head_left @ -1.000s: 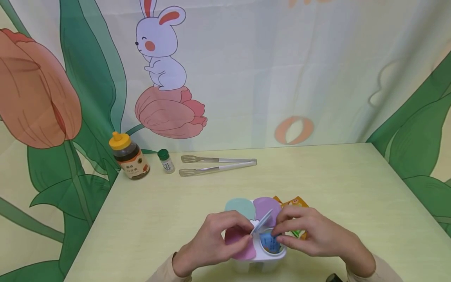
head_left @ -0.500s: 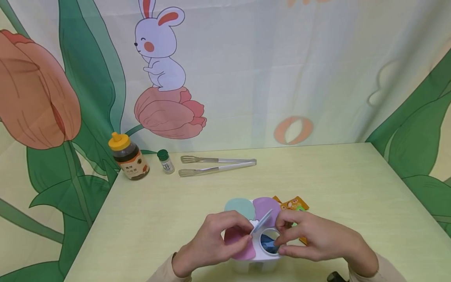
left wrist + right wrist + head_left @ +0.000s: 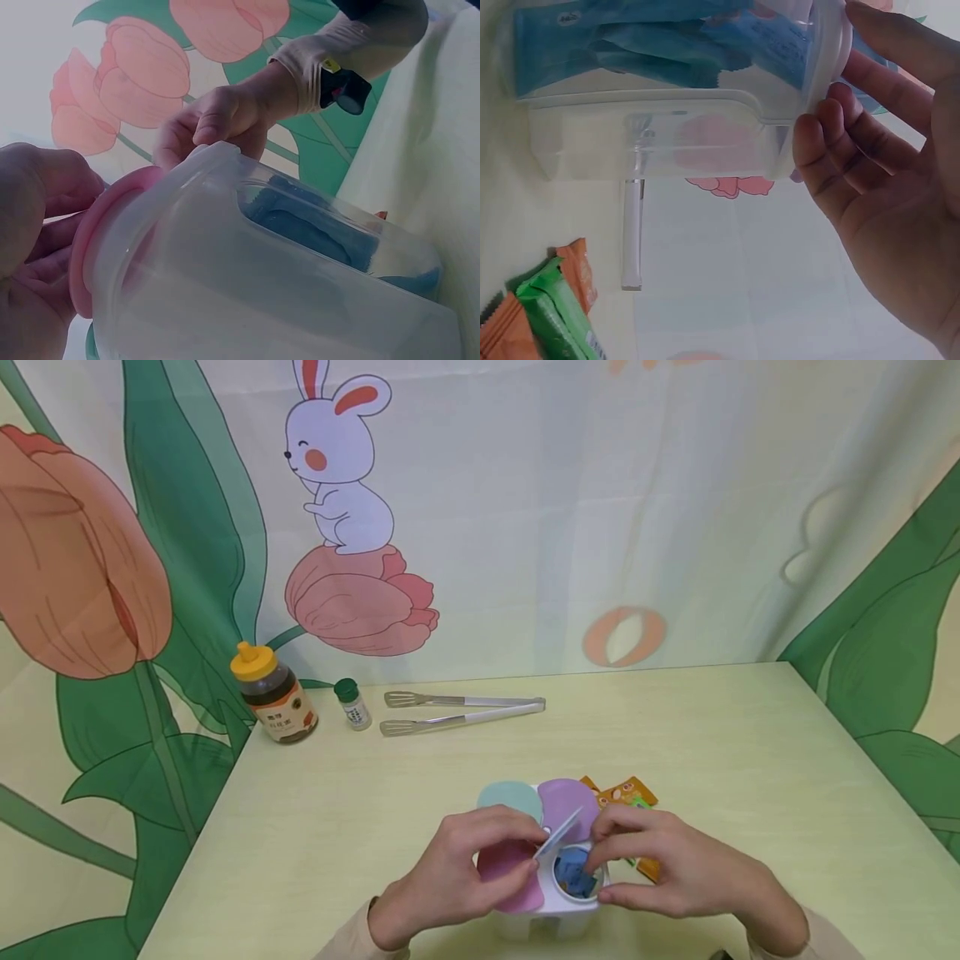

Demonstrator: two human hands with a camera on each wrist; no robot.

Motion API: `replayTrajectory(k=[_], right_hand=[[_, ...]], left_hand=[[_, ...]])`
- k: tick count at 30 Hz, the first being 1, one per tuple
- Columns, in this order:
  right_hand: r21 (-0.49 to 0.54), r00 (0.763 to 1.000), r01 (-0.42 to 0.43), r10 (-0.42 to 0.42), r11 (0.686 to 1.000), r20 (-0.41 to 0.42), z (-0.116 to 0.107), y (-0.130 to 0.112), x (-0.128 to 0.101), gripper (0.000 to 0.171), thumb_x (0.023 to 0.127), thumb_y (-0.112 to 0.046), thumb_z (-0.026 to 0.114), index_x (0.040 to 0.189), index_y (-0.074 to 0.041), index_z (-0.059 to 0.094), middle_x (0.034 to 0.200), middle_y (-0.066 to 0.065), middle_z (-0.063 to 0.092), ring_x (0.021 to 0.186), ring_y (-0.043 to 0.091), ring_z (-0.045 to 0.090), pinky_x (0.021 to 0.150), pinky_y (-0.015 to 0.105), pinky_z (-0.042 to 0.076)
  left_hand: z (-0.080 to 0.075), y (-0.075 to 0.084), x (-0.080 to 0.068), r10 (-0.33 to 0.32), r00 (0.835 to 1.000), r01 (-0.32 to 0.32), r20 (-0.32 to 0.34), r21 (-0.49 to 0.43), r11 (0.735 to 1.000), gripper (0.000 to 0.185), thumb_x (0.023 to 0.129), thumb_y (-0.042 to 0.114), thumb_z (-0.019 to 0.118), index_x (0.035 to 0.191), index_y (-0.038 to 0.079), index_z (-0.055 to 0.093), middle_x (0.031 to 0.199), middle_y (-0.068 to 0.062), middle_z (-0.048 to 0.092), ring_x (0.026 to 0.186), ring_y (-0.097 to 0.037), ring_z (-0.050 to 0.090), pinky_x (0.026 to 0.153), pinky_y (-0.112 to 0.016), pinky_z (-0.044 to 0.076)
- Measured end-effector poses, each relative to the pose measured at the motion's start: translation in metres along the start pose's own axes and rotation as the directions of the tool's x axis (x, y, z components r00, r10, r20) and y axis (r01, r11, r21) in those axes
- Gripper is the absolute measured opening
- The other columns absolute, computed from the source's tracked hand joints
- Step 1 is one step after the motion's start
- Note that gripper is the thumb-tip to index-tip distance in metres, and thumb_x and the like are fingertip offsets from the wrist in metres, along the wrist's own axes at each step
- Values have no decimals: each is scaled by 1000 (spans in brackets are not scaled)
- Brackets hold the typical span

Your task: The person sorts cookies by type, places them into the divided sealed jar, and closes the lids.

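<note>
A white-rimmed box (image 3: 546, 927) with translucent sides has petal-shaped lids in teal (image 3: 510, 802), purple (image 3: 568, 802) and pink (image 3: 525, 893). My left hand (image 3: 468, 864) pinches the light-blue lid (image 3: 558, 833) between thumb and finger and holds it tilted up. Under it, a round opening shows blue packets (image 3: 573, 871). My right hand (image 3: 667, 864) is at this opening, one fingertip on the packets and the thumb at the rim. Through the clear wall in the right wrist view, several blue packets (image 3: 667, 49) lie inside the compartment.
Orange packets (image 3: 626, 791) and a green packet (image 3: 555, 307) lie right of the box. Farther back are metal tongs (image 3: 465, 714), a green-capped shaker (image 3: 352, 703) and a yellow-capped bottle of dark syrup (image 3: 277, 693). A printed curtain (image 3: 510, 527) hangs behind the table.
The blue packets in the opening have shifted, first dropping lower and now spreading across it again. My right hand has moved slightly right; the left hand stays on the raised lid.
</note>
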State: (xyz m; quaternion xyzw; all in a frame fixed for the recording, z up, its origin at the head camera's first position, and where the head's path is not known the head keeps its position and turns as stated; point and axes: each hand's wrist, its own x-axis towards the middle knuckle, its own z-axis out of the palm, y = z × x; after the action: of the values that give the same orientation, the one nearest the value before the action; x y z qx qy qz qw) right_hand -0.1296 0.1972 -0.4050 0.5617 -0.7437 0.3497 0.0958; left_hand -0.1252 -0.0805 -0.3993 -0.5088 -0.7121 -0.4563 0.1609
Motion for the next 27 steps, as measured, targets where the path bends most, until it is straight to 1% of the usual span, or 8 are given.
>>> replayTrajectory(k=[4, 7, 12, 15, 17, 20, 24, 27], right_hand=[[43, 998, -1, 4, 999, -69, 5, 1, -3, 34, 77, -14, 83, 105, -19, 64, 105, -5, 57, 95, 6, 55, 79, 13, 48], [70, 993, -30, 38, 997, -116, 8, 2, -7, 38, 74, -13, 85, 103, -16, 60, 102, -4, 59, 94, 7, 54, 76, 16, 48], [97, 977, -128, 143, 987, -160, 14, 0, -14, 46, 69, -15, 88, 101, -13, 56, 100, -5, 57, 92, 7, 54, 74, 17, 49], [127, 963, -193, 212, 973, -167, 19, -1, -19, 51, 68, -16, 89, 104, -12, 54, 102, -5, 57, 93, 8, 55, 76, 19, 51], [158, 954, -218, 245, 963, -172, 23, -1, -23, 55, 66, -13, 90, 108, -11, 53, 104, -4, 57, 94, 10, 56, 78, 21, 54], [207, 946, -229, 267, 951, -181, 30, -1, -28, 61, 66, -10, 90, 113, -9, 50, 106, -1, 57, 95, 12, 60, 81, 25, 57], [264, 945, -206, 262, 942, -194, 39, 1, -33, 64, 68, -7, 88, 117, -5, 47, 109, 3, 57, 94, 16, 64, 82, 26, 58], [308, 942, -210, 276, 928, -192, 44, 1, -35, 66, 69, -5, 87, 120, -5, 46, 111, 4, 58, 93, 16, 64, 82, 25, 58]], left_hand=[[0, 1, 1, 5, 1000, -5, 14, 19, 1000, 30, 83, 3, 71, 112, 8, 68, 109, -4, 71, 105, -12, 66, 93, -23, 54], [-1, 2, 1, -1, 999, 0, 41, 27, 1000, 31, 84, 4, 70, 114, 7, 67, 112, -3, 71, 108, -12, 65, 95, -24, 53], [-2, 3, 2, 0, 997, -3, 81, 37, 999, 34, 84, 4, 70, 117, 6, 66, 114, -4, 70, 108, -12, 65, 96, -24, 52], [-3, 4, 2, -1, 994, -4, 105, 40, 999, 34, 83, 3, 70, 117, 6, 66, 115, -4, 70, 108, -11, 65, 96, -22, 52], [-3, 5, 2, 2, 992, -8, 124, 52, 999, 35, 83, 4, 70, 117, 6, 66, 115, -5, 70, 109, -10, 65, 96, -22, 52], [-3, 5, 2, -1, 989, -9, 148, 69, 998, 34, 83, 5, 71, 117, 6, 66, 116, -4, 70, 110, -9, 64, 96, -20, 51], [-3, 6, 3, 5, 987, -21, 163, 97, 995, 34, 82, 6, 72, 116, 7, 67, 116, -4, 70, 110, -9, 64, 96, -20, 51], [-3, 7, 5, 14, 986, -33, 168, 108, 994, 34, 82, 7, 71, 116, 7, 67, 115, -4, 70, 111, -9, 64, 97, -20, 51]])
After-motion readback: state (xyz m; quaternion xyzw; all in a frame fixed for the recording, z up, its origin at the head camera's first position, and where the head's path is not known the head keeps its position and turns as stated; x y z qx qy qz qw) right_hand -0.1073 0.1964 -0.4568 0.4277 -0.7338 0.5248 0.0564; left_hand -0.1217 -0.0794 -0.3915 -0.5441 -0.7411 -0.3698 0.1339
